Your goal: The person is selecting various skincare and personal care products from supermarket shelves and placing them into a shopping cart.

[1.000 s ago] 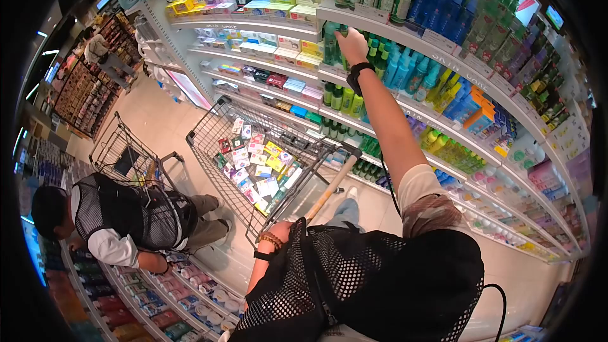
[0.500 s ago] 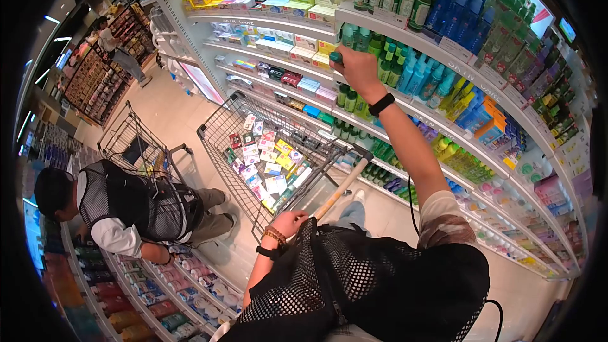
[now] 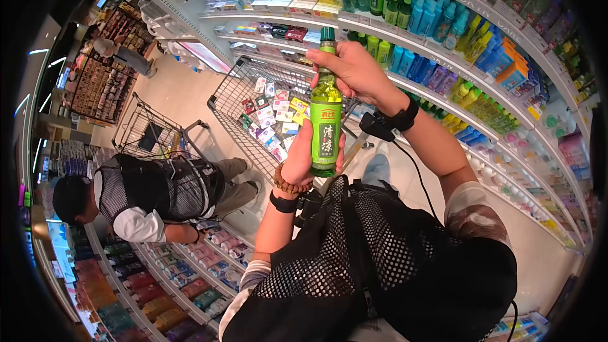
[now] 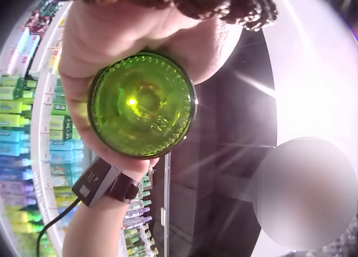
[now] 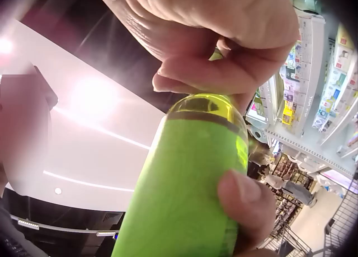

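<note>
A green bottle (image 3: pixel 326 111) with a green cap and a label of Chinese characters stands upright in front of my chest. My right hand (image 3: pixel 347 66) grips its neck just under the cap. My left hand (image 3: pixel 309 155) holds its lower end from behind, thumb on the label. The left wrist view looks straight up at the bottle's round green base (image 4: pixel 142 103), with my left hand (image 4: pixel 112 50) curled around it. In the right wrist view my right hand (image 5: pixel 224 50) closes on the top of the bottle (image 5: pixel 184 184).
A wire shopping cart (image 3: pixel 235 92) holding several small boxes stands just beyond the bottle. Shelves of bottles (image 3: pixel 456 38) curve along the right. On the left a person (image 3: pixel 152 193) crouches at low shelves beside a second cart (image 3: pixel 145 130).
My right hand has pulled the green bottle off the upper shelf and brought it down in front of me. My left hand has left the cart handle and taken the bottle's lower end.
</note>
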